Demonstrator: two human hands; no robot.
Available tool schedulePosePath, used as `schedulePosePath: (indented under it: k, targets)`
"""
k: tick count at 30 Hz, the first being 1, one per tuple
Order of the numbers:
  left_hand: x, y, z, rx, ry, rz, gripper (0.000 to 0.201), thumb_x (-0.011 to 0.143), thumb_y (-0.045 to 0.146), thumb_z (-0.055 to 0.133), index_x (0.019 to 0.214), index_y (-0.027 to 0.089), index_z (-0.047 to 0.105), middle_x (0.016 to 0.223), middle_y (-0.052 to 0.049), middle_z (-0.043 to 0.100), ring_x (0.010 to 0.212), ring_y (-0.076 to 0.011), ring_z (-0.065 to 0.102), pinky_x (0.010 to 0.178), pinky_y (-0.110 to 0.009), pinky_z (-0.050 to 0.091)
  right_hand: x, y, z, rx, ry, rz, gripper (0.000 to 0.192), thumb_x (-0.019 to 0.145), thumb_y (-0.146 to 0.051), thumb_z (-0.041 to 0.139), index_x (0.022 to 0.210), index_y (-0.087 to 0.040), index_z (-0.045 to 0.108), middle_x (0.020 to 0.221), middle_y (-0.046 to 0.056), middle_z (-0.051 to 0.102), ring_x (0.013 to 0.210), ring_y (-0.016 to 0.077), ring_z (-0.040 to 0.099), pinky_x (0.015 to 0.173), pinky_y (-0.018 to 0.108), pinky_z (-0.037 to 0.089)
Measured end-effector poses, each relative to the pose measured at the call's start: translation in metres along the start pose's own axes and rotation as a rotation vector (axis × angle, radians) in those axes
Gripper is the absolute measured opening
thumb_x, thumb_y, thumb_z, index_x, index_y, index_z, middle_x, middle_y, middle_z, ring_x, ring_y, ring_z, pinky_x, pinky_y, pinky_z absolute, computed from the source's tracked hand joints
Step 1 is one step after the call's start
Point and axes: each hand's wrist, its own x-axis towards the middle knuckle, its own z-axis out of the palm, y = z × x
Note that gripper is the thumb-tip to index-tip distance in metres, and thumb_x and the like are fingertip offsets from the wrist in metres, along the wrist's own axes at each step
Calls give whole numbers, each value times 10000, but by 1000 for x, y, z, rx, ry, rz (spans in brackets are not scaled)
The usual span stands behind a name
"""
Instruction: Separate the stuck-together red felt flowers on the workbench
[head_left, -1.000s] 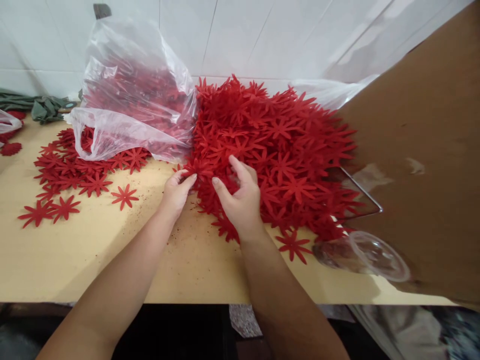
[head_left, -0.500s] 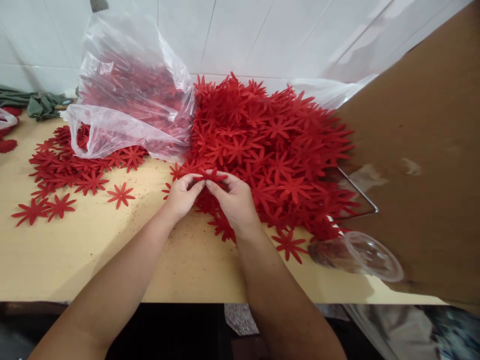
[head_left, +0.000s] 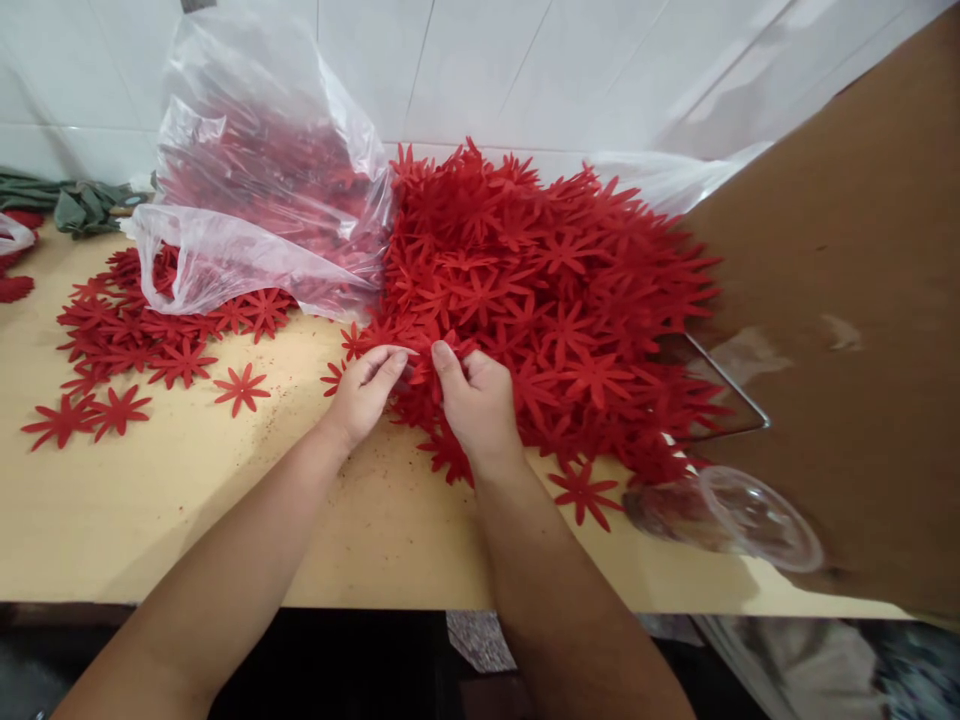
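Observation:
A large heap of red flower cutouts [head_left: 517, 260] with long narrow petals lies in front of my hands. My right hand [head_left: 480, 400] pinches a red flower cutout [head_left: 427, 378] between thumb and curled fingers. It overlaps the heap, so its outline is hard to separate. Just left of it, my left hand [head_left: 367, 390] is closed, thumb pressed to the forefinger; what it pinches, if anything, I cannot make out. A narrow gap parts the two thumbs. Both hands hover at the heap's near left edge.
A clear plastic bag [head_left: 262, 255] full of red cutouts stands left of the heap. A looser pile [head_left: 135, 320] spreads beside it. At right, a clear plastic cup [head_left: 720, 515] lies on its side against a cardboard box [head_left: 840, 350]. Green pieces [head_left: 90, 205] lie far left.
Earlier both hands held one red flower cutout together, thumbs almost touching. Now the thumbs have drawn apart, and my right hand has turned and shifted slightly right.

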Motion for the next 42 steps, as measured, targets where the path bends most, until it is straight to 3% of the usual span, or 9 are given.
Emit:
schedulePosePath:
  k: [2, 5, 8, 11, 20, 25, 30, 37, 42]
  targets:
    - [-1, -1, 2, -28, -29, 14, 251, 742, 406, 561, 786, 171, 639, 756, -12, 626, 806, -128, 562, 796, -273, 422, 0, 1, 1, 12, 22, 19, 405, 752, -452, 537, 483, -188, 389, 438, -58, 337, 426, 55, 301, 428, 220, 289]
    - [0, -3, 4, -50, -31, -5, 244, 673, 369, 644, 804, 164, 640, 826, -20, 642, 843, -132, 561, 844, -289, 410, 1, 6, 4, 119, -2, 54, 336, 733, -470, 549, 579, -180, 479, 509, -42, 441, 478, 69, 390, 488, 222, 363]
    - [3, -5, 3, -67, 29, -23, 255, 613, 293, 697, 816, 155, 626, 850, -20, 645, 815, -119, 560, 827, -283, 425, 3, 11, 8, 258, -105, 36, 266, 698, -442, 590, 743, -184, 548, 718, 3, 591, 648, 105, 534, 646, 256, 455]
    - [6, -6, 1, -86, 80, -4, 230, 636, 274, 674, 833, 167, 625, 834, -8, 647, 787, -106, 561, 796, -267, 440, 2, 13, 11, 285, -213, -10, 266, 697, -391, 594, 869, -189, 573, 880, 39, 628, 777, 134, 573, 756, 304, 472]
    - [4, 2, 1, -136, 75, 19, 159, 664, 244, 643, 813, 186, 646, 854, -6, 657, 817, -109, 569, 783, -254, 434, -2, 7, 11, 111, -209, -47, 216, 767, -339, 513, 869, -167, 595, 749, 26, 622, 765, 147, 584, 754, 318, 474]
    - [9, 0, -8, -210, 244, -79, 120, 672, 266, 617, 764, 189, 617, 752, 21, 623, 649, -74, 541, 639, -221, 422, -2, 9, 13, 165, -331, -49, 181, 718, -323, 559, 832, -182, 559, 779, 21, 621, 698, 127, 563, 700, 294, 471]
    - [15, 0, -19, -317, 414, -114, 174, 673, 266, 605, 831, 195, 592, 748, 30, 601, 614, -60, 553, 606, -206, 417, -1, 8, 7, 165, -247, -10, 192, 732, -376, 550, 697, -189, 522, 588, -30, 513, 534, 87, 445, 549, 241, 406]
    - [7, 3, -6, -39, 220, -5, 371, 703, 158, 589, 1072, 195, 580, 1066, -52, 600, 827, -104, 575, 792, -268, 438, -1, 5, 4, 52, -120, 38, 432, 742, -513, 513, 514, -192, 334, 482, -60, 309, 461, 54, 275, 440, 218, 248]
    - [1, 3, -1, 40, 81, 77, 226, 765, 280, 542, 926, 168, 654, 1003, -61, 641, 906, -133, 559, 870, -289, 412, 0, 5, 4, 72, -133, 72, 407, 731, -524, 515, 551, -180, 392, 498, -61, 332, 476, 53, 287, 455, 214, 262]
